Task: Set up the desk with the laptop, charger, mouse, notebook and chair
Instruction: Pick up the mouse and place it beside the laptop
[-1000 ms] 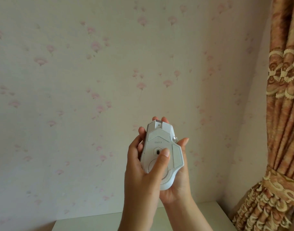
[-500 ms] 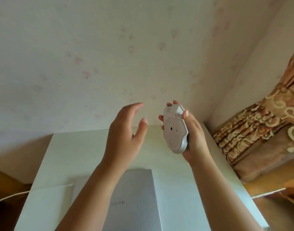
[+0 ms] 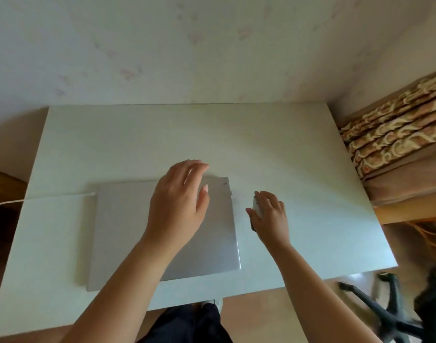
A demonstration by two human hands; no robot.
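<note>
A closed silver laptop (image 3: 127, 231) lies flat on the white desk (image 3: 298, 157). A white charger cable (image 3: 51, 195) runs from the left desk edge to the laptop's left side. My right hand (image 3: 271, 216) grips the white mouse (image 3: 257, 206) just right of the laptop, low over the desk; whether the mouse touches the surface I cannot tell. My left hand (image 3: 179, 204) hovers over the laptop lid with relaxed fingers and holds nothing. The black chair (image 3: 395, 310) stands at the lower right, only its star base and part of the seat showing. No notebook is in view.
The desk stands against a wall (image 3: 212, 45) with pale pink flower wallpaper. A patterned gold curtain (image 3: 395, 129) hangs at the desk's right end. My dark trousers (image 3: 187, 323) show below the front edge.
The view tilted down from the wall to the desk. My left hand let go of the mouse and moved over the laptop. My right hand lowered the mouse beside the laptop.
</note>
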